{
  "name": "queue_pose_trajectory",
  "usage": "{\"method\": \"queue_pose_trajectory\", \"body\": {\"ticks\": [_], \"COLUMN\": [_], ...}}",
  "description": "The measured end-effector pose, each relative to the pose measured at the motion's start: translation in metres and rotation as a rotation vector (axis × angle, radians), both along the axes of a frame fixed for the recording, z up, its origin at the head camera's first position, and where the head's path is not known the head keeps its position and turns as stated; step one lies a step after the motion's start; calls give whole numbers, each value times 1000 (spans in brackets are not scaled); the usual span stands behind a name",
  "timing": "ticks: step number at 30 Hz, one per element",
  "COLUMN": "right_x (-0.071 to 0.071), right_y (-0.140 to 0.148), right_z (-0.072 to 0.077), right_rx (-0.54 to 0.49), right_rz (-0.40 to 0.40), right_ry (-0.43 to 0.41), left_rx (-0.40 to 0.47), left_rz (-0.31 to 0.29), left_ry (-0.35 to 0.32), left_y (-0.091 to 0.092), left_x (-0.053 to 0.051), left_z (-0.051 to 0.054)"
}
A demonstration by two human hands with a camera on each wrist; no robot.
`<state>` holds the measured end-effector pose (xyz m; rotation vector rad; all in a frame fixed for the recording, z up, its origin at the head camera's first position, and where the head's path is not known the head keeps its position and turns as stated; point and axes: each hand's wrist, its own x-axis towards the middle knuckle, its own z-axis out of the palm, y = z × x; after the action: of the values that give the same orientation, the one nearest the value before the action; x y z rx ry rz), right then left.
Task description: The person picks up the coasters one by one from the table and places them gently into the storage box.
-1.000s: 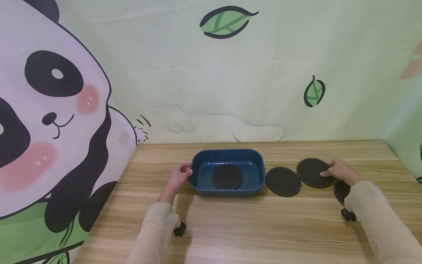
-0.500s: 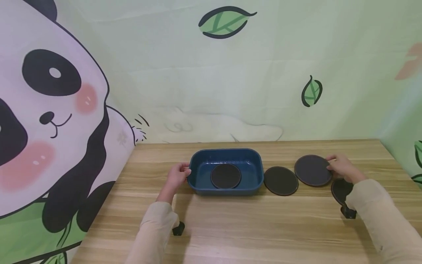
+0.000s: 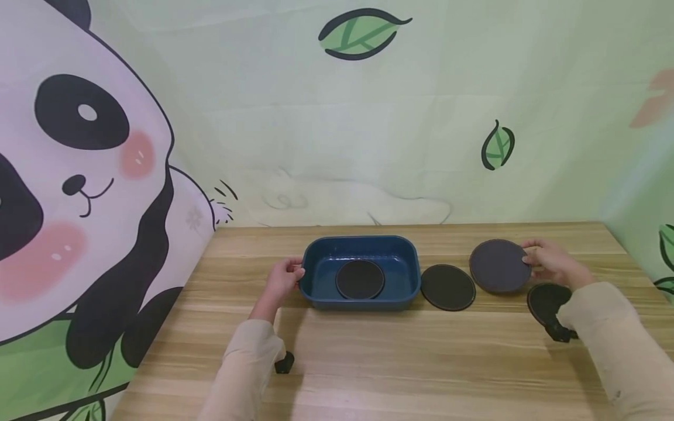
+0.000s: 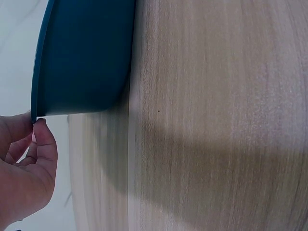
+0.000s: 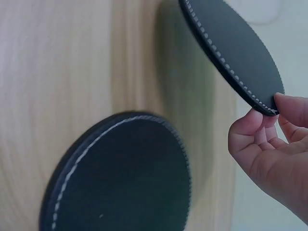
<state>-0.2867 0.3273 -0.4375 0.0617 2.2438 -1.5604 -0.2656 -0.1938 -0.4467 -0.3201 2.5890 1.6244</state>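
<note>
From my end, using the blue tray as reference: the panda-print backdrop (image 3: 263, 117) stands behind it, past the table's back edge. Wood table (image 3: 395, 356) runs under it: narrow strip behind, wider stretch in front. Right sleeve (image 3: 621, 351) comes in from the tray's front right.

Blue tray (image 3: 363, 306) sits flat, long side facing me, rounded corners, opening up.

Four round dark discs. The held disc (image 3: 497, 266) is right of the tray, lifted off the wood and tilted; the right wrist view gives me its shadow below and pale edge stitching. The far-right disc (image 3: 544, 299) lies flat beyond it, partly under the sleeve in the head view. The near disc (image 3: 448, 287) is flat just beside the tray's right wall. The inner disc (image 3: 360, 279) lies on the tray floor, toward the front wall.

Right hand (image 3: 555, 264) pinches the held disc's right edge, thumb on top. Left hand (image 3: 281, 282) pinches the tray's left rim.
</note>
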Motion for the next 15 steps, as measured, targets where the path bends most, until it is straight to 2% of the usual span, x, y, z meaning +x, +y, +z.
{"method": "queue_pose_trajectory", "body": {"ticks": [8,15], "right_x": [-3,-7], "right_y": [-6,-25], "right_z": [12,25], "right_rx": [-79,-166], "right_rz": [22,60], "right_ry": [18,22], "left_rx": [-4,-21], "left_rz": [-3,0], "left_ry": [-1,0], "left_y": [-1,-1], "left_x": [-1,0], "left_z": [-1,1]}}
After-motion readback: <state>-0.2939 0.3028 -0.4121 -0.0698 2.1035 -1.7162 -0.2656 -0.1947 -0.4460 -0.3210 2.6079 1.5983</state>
